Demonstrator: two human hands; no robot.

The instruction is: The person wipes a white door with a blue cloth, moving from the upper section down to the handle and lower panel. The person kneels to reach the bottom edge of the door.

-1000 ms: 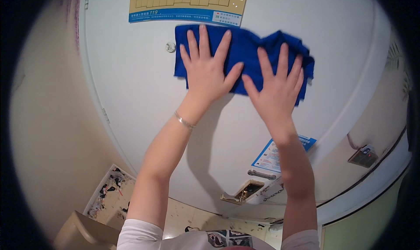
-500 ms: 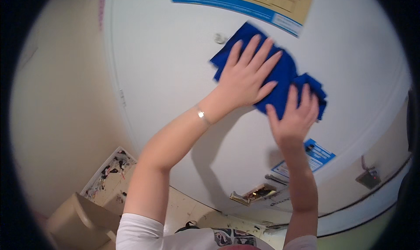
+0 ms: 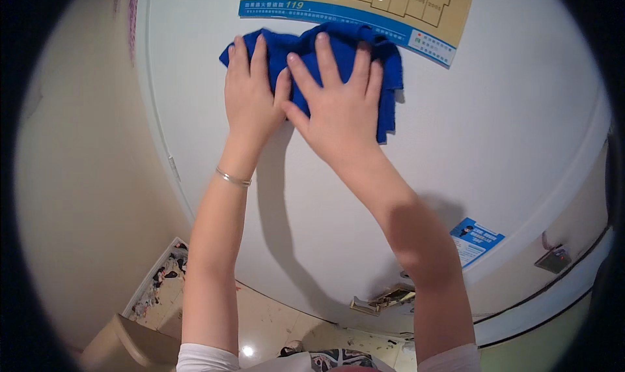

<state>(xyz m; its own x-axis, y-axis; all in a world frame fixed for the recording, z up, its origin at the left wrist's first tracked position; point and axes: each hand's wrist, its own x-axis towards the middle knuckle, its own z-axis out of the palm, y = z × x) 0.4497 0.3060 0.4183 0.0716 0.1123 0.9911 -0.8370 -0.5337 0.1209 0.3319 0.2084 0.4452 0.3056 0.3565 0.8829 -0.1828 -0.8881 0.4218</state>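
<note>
A blue cloth lies bunched and creased against the white door, just below a poster's lower edge. My left hand presses flat on the cloth's left part, fingers stretched upward. On its right part rests my right hand, palm down with the fingers spread wide. The two thumbs almost meet over the middle of the cloth. Both hands push the cloth against the door without gripping it. A thin silver bracelet circles my left wrist.
The tan and blue poster is above the cloth. A brass door handle sits low near my right forearm, beside a small blue and white sign. A metal wall plate is at right. A beige bin stands lower left.
Both hands and the cloth have slid left and upward over the door, up to the poster's edge. The cloth now covers the round peephole seen before.
</note>
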